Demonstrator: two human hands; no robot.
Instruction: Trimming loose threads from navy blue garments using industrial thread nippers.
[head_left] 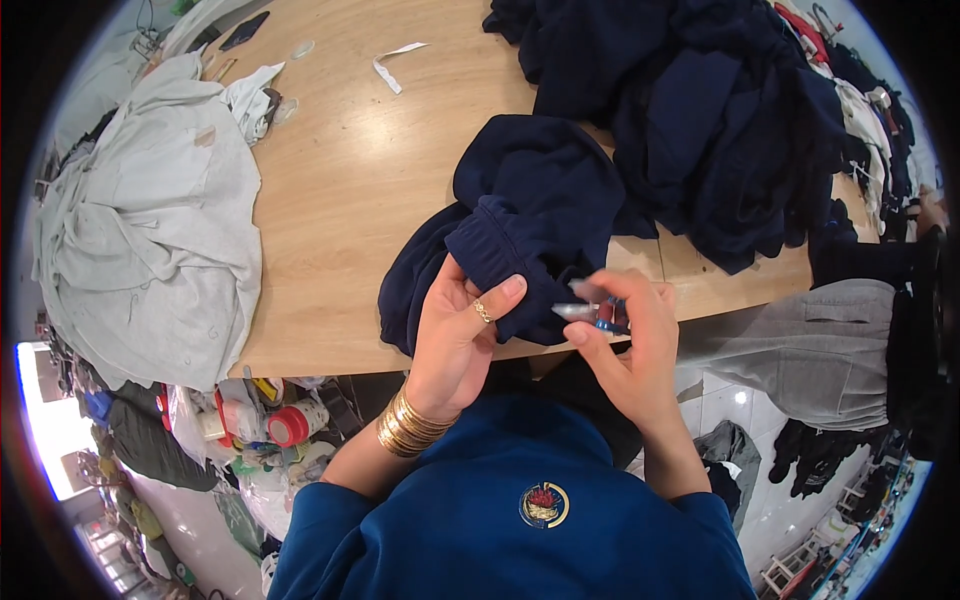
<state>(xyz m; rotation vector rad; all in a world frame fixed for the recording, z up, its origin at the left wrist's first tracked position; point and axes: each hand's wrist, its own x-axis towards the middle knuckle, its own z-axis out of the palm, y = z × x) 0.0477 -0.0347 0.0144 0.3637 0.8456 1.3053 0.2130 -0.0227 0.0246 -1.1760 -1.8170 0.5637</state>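
My left hand (452,330) is closed on a dark navy garment (535,175), its thumb on top and its fingers under a gathered, ribbed-looking band. The garment lies bunched at the table's near edge. In my right hand (640,345) is a pair of thread snips (576,311), with silvery blades and a bit of blue at the grip. Its blades point left, toward the cloth just beside my left thumb. They look slightly blurred and spread apart. Whether they touch the fabric I cannot tell.
A large heap of navy garments (700,120) covers the table's far right. Pale grey cloth (150,230) drapes over the left end. A white strip (392,70) and a dark phone-like object (244,31) lie farther back. Grey trousers (800,345) hang at the right edge.
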